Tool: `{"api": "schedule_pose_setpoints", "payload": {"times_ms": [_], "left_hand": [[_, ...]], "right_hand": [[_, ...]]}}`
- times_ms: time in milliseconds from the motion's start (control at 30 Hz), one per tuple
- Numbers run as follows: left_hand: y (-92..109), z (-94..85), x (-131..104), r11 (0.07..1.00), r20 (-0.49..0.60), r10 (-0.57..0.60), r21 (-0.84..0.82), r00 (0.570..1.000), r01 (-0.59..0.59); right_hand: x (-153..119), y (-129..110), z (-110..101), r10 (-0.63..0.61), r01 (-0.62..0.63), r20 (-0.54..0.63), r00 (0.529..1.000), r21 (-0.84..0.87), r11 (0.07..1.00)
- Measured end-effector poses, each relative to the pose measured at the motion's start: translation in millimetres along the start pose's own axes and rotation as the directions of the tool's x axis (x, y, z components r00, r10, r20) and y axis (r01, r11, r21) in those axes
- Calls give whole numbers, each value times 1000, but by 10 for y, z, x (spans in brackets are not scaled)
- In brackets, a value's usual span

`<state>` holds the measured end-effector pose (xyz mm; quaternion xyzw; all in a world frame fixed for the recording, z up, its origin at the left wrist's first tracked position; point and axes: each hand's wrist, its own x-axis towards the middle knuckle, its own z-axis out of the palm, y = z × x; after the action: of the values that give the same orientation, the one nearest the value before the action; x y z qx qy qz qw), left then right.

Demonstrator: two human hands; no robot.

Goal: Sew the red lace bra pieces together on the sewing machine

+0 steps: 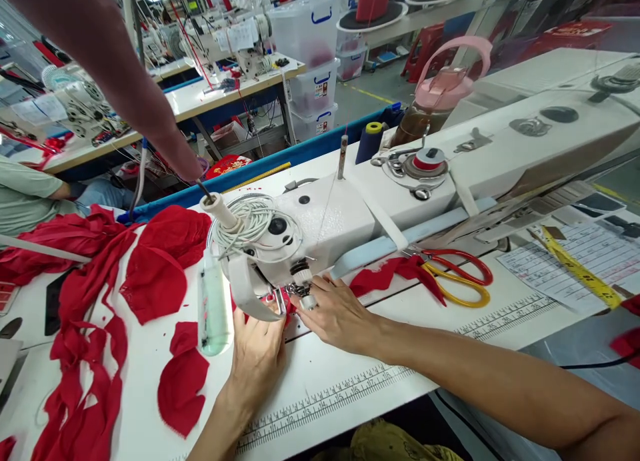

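Both of my hands are at the needle end of a white sewing machine (333, 204), with a small red fabric piece (289, 304) between them under the presser foot. My left hand (257, 348) is closed on the left edge of that fabric, its fingertips partly hidden by the machine's white front guard. From the right, my right hand (340, 314) bends its fingers onto the same fabric, close beside the needle. A ring shows on one of its fingers. Most of the fabric is covered by the hands and machine head.
Red cut pieces (183, 381) and a long heap of red fabric (90, 354) lie left. Scissors with red and yellow handles (463, 278) rest beside a red scrap (380, 278). A pink-lidded bottle (440, 91) stands behind the machine. A person's sleeve (25, 188) shows far left.
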<state>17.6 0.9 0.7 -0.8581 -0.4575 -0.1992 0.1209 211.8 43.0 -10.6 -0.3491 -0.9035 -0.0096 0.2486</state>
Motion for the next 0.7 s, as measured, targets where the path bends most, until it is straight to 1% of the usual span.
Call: {"api": "schedule_pose_setpoints", "payload": {"times_ms": [133,367,467,600,700], "left_hand": [[24,-12,28,1000,13,9,13,1000,-9],[85,-35,66,985,-2,83,151,997,-81],[91,-31,67,986,-14,81,149,997,-78],[86,-7,43,990,-3,58,127,998,-57],[83,14,16,995,1,36,88,999,-36]], "right_hand": [[-4,4,18,21,-21,-16,1000,6,1000],[-2,49,34,-6,5,-51,999,-4,1000],[-10,49,25,-24,23,-60,998,-20,1000],[-19,34,10,-32,32,-17,999,-18,999],[-21,26,3,-31,30,-18,999,-33,999]]}}
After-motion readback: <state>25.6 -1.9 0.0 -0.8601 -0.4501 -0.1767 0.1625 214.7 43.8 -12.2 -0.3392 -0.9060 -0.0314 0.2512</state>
